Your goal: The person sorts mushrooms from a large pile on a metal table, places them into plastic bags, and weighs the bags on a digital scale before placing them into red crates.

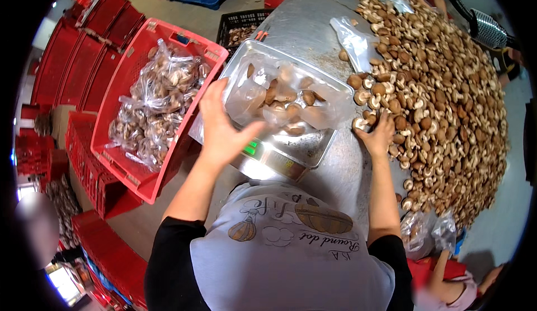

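An open clear plastic bag [251, 97] with several brown-capped mushrooms [293, 109] lies in a metal tray [310, 149] on a digital scale [272, 162] with a lit green display. My left hand [224, 124] is at the tray's left side, fingers spread and thumb towards the bag, with nothing seen in it. My right hand [379, 134] reaches to the near left edge of a large mushroom pile [440, 101], its fingers among the mushrooms. Whether it grips one cannot be told. A loose plastic bag [354, 44] lies beyond, beside the pile.
Left of the scale stands a red plastic crate [157, 193] with filled mushroom bags [155, 92]. A black crate [243, 15] is behind the tray. Stacked red crates [63, 67] stand far left. Other people's arms are at the metal table's [293, 21] far right and lower right [440, 273].
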`<state>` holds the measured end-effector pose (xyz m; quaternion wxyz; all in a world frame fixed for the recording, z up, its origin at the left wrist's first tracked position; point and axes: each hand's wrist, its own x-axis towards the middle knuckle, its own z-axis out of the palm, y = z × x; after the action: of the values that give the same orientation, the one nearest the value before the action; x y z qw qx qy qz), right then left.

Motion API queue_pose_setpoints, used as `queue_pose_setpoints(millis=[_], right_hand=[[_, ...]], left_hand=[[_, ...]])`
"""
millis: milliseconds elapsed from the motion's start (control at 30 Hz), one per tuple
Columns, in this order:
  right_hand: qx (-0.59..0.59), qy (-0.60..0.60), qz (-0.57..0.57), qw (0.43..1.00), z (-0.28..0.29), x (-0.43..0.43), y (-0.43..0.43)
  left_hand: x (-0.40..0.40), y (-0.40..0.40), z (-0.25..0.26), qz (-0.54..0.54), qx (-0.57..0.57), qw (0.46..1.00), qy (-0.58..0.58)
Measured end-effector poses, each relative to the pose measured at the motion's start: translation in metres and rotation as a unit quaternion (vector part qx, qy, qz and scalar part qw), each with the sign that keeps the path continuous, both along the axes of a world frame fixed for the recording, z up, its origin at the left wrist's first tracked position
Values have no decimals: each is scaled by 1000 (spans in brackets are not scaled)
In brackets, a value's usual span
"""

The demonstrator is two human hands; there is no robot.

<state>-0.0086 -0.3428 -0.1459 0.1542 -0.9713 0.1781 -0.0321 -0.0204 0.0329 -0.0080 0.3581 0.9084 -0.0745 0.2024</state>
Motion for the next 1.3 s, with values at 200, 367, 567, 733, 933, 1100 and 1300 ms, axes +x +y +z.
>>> queue_pose_setpoints(millis=[200, 367, 567, 733, 933, 1100, 1300], right_hand=[[-72, 91, 5, 993, -13, 55, 40], [-91, -52, 162, 981, -54, 28, 0], [-54, -123, 105, 985, -35, 13, -6], [-49, -11, -80, 996, -23, 41, 17], [37, -141, -44, 988, -50, 11, 5], [-56, -217, 97, 970, -55, -35, -4], [674, -224, -81, 700, 13, -31, -47]], left_hand=[[29, -31, 32, 61, -361, 922, 123], [11, 4, 56, -120, -547, 805, 196], [-31, -3, 43, -130, -479, 838, 227], [-57, -6, 17, -165, -448, 857, 195], [-68, 3, 31, -167, -522, 825, 134], [-61, 13, 32, -131, -480, 832, 244], [-42, 19, 32, -156, -679, 671, 252]])
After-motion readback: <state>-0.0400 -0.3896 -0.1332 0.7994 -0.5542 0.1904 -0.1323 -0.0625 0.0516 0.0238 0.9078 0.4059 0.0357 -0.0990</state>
